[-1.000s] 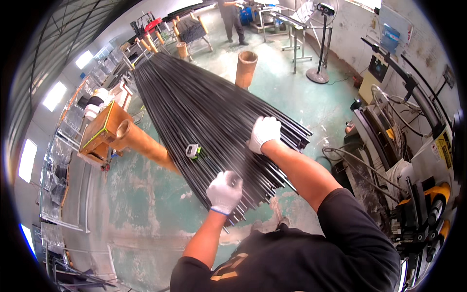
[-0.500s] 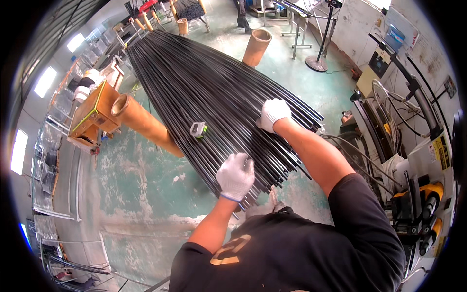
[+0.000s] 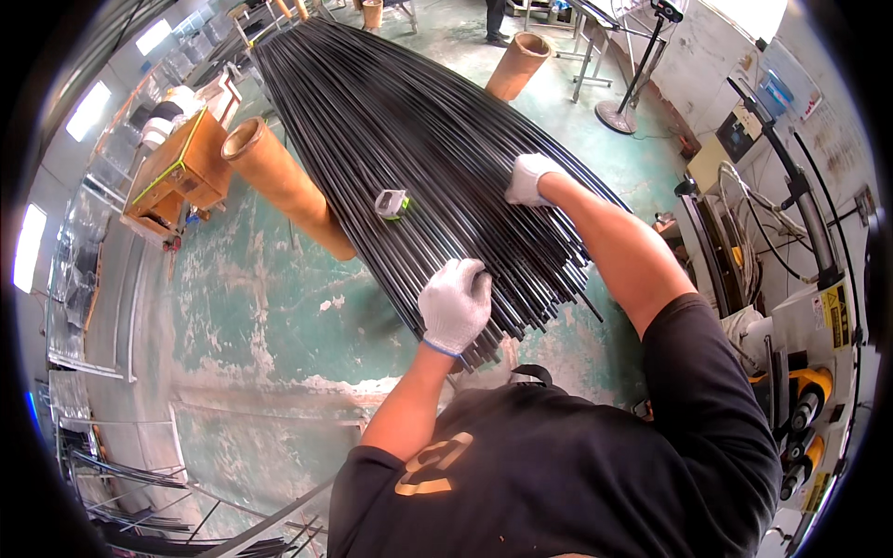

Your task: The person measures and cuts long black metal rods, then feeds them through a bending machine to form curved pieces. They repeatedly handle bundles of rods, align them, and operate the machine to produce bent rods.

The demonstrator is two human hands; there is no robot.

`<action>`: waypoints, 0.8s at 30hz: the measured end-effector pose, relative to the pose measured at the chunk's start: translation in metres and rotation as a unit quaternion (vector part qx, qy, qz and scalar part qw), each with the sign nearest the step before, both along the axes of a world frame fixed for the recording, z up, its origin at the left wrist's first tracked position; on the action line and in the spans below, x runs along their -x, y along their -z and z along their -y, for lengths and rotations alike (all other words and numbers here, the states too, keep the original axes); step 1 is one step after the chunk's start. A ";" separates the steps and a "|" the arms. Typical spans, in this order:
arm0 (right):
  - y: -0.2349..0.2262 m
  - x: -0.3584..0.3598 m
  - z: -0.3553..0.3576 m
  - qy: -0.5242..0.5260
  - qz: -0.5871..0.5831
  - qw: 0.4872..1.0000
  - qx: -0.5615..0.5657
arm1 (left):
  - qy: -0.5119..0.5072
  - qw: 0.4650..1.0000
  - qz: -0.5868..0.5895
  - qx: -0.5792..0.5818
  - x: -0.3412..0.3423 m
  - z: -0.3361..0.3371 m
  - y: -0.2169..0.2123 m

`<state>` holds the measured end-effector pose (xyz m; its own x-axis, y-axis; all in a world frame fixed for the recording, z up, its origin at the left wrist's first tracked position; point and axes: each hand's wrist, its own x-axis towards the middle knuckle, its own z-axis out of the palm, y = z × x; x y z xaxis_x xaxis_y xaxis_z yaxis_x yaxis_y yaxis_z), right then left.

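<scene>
A wide bundle of long black rods point(image 3: 372, 107) stretches away from me, its near ends uneven and fanned out. My left hand point(image 3: 456, 299), in a white knit glove, is closed at the near left ends, its fingers curled round a rod. Farther up on the right side, my right hand point(image 3: 532, 179), also gloved, is closed with fingertips down among the rods; they are mostly hidden. A grey and green tape measure point(image 3: 392, 204) lies on top of the bundle, left of both hands.
Brown cardboard tubes stand at either side: a left tube point(image 3: 288, 191) and a right tube point(image 3: 518, 67). A wooden cabinet point(image 3: 181, 167) is at the left. Machinery with hoses point(image 3: 744, 200) lines the right wall, with a stand point(image 3: 614, 116) behind. Another person's legs point(image 3: 497, 20) show far back.
The whole view has shifted, so the rods and tubes sit differently in it. Both gloved hands stay closed at the rods; the tape measure still lies on the bundle.
</scene>
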<state>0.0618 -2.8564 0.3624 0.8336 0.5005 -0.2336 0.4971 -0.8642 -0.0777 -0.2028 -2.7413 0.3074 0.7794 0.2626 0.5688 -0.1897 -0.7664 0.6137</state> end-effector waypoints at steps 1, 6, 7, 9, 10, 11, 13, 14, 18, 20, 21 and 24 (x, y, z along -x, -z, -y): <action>-0.004 0.004 0.000 0.029 -0.018 0.999 -0.019 | 0.000 1.000 0.001 0.004 0.000 -0.001 0.002; 0.015 -0.017 0.033 0.090 -0.357 0.858 -0.359 | -0.005 0.999 -0.015 0.031 0.001 -0.001 -0.002; 0.012 -0.011 0.033 0.132 -0.403 0.819 -0.387 | -0.009 1.000 -0.004 0.024 0.000 -0.001 0.001; 0.011 -0.007 0.038 0.153 -0.427 0.791 -0.411 | -0.010 0.999 -0.012 0.030 0.000 0.000 -0.001; 0.011 -0.005 0.040 0.163 -0.440 0.775 -0.423 | -0.009 0.999 -0.015 0.035 0.000 0.000 0.000; 0.011 -0.004 0.041 0.162 -0.446 0.768 -0.430 | -0.009 0.999 -0.018 0.039 0.000 0.000 0.000; 0.012 -0.002 0.041 0.162 -0.457 0.753 -0.444 | -0.011 0.999 -0.026 0.042 0.001 -0.001 0.001; 0.014 -0.001 0.040 0.163 -0.462 0.746 -0.450 | -0.012 0.998 -0.027 0.055 0.001 -0.002 0.003; 0.006 0.008 0.039 0.173 -0.436 0.774 -0.426 | 0.011 0.992 -0.049 0.112 -0.007 -0.007 0.009; -0.003 0.017 0.040 0.166 -0.369 0.835 -0.372 | 0.046 0.961 -0.130 0.240 -0.016 -0.012 0.011; -0.006 0.023 0.043 0.166 -0.333 0.862 -0.344 | 0.089 0.938 -0.164 0.293 -0.024 -0.020 0.011; -0.054 0.074 0.071 0.082 -0.274 0.930 -0.229 | 0.085 0.798 -0.250 0.541 -0.050 -0.035 -0.039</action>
<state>-0.0120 -2.9270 0.4162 0.7254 0.5289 -0.4404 0.1388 -0.7391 -0.6591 -0.1530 -2.7065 0.3463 0.9148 0.2547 -0.3134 0.2423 0.2746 0.9305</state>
